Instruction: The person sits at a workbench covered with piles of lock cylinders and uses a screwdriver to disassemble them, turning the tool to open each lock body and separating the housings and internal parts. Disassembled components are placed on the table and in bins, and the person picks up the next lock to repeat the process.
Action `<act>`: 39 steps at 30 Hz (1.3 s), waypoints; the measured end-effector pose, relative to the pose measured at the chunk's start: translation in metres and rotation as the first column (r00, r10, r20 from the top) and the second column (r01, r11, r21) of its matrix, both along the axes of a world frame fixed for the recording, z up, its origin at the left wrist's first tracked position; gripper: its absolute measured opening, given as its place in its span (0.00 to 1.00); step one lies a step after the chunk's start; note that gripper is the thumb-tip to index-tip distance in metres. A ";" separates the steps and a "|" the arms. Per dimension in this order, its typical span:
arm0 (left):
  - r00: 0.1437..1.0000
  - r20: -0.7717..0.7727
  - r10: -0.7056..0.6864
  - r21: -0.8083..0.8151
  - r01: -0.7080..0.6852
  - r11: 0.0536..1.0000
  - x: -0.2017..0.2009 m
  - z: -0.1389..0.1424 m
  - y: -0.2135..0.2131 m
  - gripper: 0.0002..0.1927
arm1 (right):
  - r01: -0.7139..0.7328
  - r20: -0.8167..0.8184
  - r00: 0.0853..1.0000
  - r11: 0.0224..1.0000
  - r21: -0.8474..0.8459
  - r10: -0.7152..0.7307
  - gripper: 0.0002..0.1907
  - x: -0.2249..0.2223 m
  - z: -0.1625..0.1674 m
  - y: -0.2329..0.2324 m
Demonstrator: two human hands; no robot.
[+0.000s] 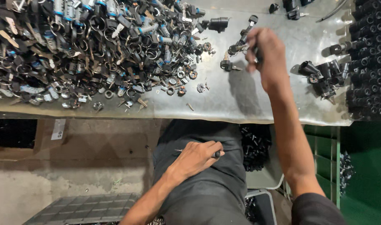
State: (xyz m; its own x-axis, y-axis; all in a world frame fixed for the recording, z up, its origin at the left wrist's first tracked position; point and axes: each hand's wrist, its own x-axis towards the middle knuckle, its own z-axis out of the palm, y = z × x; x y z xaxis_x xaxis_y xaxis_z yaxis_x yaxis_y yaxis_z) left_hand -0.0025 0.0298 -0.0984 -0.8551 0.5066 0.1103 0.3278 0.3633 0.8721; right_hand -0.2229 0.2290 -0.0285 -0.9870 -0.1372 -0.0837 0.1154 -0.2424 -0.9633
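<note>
1. A black lock cylinder with key (243,41) is pinched in the right hand (267,56), which is raised over the metal tabletop (236,100) at its far side; the fingers are curled around the part, not spread.
2. The long axis of the cylinder is seen running diagonally, from near-left up to far-right, with the key head (253,19) at the far end.
3. The left hand (196,158) is rested on the lap, well apart from the table; it is closed around a thin tool (216,154), of which only a dark end and a slim tip are shown.
4. The right hand is by far the nearer to the cylinder.
5. Counted: one cylinder held; one loose black piece (226,65) just beside it; a heap of keys and lock parts (90,50) to the left, too many to be counted; a cluster of black housings (323,77) to the right, number not clear.
</note>
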 end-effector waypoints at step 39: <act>0.996 0.008 -0.086 -0.095 0.087 0.992 -0.020 0.005 -0.006 0.13 | 0.239 -0.695 0.507 0.692 0.681 0.509 0.28 -0.061 0.010 -0.163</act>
